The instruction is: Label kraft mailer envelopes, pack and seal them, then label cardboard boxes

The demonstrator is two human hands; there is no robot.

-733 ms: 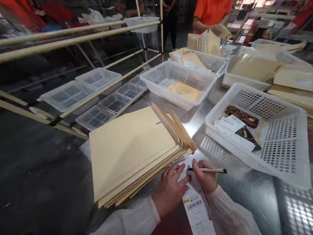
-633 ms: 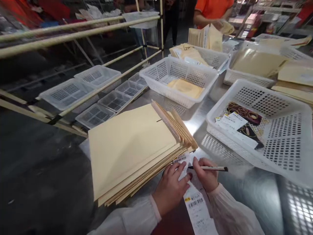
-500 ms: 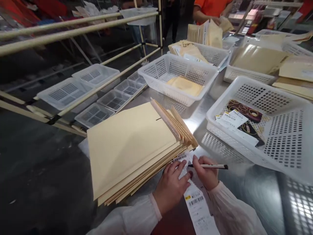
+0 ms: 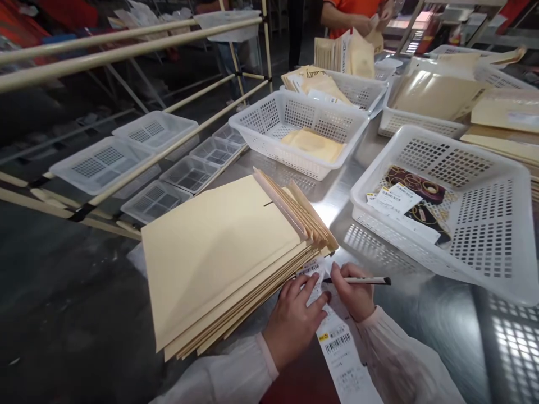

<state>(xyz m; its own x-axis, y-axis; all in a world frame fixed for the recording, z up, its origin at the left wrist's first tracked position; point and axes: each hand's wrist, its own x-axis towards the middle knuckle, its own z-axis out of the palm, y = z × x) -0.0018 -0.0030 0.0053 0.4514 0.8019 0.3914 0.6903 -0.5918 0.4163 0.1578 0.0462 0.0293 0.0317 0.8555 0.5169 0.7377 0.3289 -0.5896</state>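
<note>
A long white strip of printed labels (image 4: 343,359) runs from beside the envelope stack down past the near table edge. My left hand (image 4: 295,320) lies on its upper part with the fingers spread, pressing the paper. Right of it, my right hand (image 4: 354,292) is closed around a pen (image 4: 373,280), whose tip is at the paper. A thick stack of tan envelopes (image 4: 219,247) sits just left of and beyond both hands, its flaps folded at the right end.
A white basket (image 4: 484,269) with labels and dark patterned packets is at the right. Another basket (image 4: 252,132) holds tan envelopes farther back. A pipe rack (image 4: 168,154) with clear bins stands left. Across the table, a person in orange (image 4: 351,14) handles envelopes.
The view has shifted slightly, so the stack and baskets sit a little farther left. Both hands keep nearly the same places on the label strip. The person's hands at the back have moved.
</note>
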